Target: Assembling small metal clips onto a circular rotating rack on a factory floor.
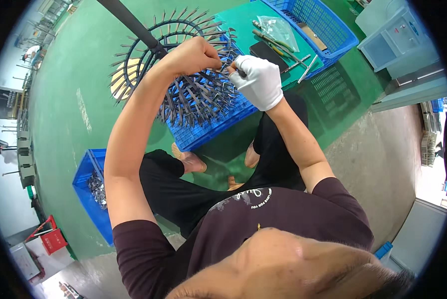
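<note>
In front of me stands a round rack (198, 102), its dark rings bristling with many thin metal prongs around a black post (134, 25). My left hand (196, 56) is bare and reaches over the rack, thumb and fingers pinched together at its right side. What they pinch is too small to name. Close beside it, my right hand (259, 82) wears a white glove with bare fingertips showing. Its fingers are curled closed near the prong tips, with a small dark piece at them that I cannot make out. The rack's lower part hangs over a blue crate (198, 138).
Beyond my right hand, a green board (233, 20) carries a clear plastic bag (278, 31), pliers (278, 49), a dark flat case (267, 54) and metal rods (308, 70). A blue basket (340, 37) adjoins it. At my left sits a blue bin (84, 167) with small metal pieces (98, 189).
</note>
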Demonstrator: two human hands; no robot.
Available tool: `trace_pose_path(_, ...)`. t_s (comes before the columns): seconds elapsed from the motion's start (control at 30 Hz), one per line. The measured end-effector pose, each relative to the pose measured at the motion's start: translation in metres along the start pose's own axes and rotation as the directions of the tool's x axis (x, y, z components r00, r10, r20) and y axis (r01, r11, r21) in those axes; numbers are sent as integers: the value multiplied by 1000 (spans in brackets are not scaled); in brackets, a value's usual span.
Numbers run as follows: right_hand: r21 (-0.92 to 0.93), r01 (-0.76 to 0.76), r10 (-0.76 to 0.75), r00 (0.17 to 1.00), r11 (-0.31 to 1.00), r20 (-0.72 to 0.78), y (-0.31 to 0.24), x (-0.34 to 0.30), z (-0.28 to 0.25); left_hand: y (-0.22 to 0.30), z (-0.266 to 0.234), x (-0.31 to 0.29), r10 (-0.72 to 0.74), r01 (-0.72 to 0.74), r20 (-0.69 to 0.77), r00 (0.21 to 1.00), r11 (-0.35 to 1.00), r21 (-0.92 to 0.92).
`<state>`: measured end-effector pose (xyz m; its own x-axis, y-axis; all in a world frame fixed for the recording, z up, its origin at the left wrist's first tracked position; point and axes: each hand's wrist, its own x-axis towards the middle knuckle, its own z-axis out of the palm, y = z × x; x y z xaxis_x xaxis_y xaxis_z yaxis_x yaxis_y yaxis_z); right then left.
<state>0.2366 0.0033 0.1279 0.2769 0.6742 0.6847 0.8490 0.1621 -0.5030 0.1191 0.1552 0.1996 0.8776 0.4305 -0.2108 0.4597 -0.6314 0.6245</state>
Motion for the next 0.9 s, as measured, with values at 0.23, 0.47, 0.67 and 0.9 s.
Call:
trace_pose_path(0.23,-22,-18,20,995,1000,94,-2,-2,16,-19,-6,-16,276,-247,-48,960,915,320)
trace_pose_path(0.47,77,-143,138,988,987,71,2,-22,-8,-50,16,-170,-74,-211,-836,543,952,-221)
trace_pose_path(0.67,141,-123,79,955,982,285,9,-82,-14,-263,66,-440,-585,537,-775,-239,585,-608)
trace_pose_path(0.9,99,-115,60,896,988,441,-18,-98,5,-399,145,-502,-873,786,-487,32,323,-527)
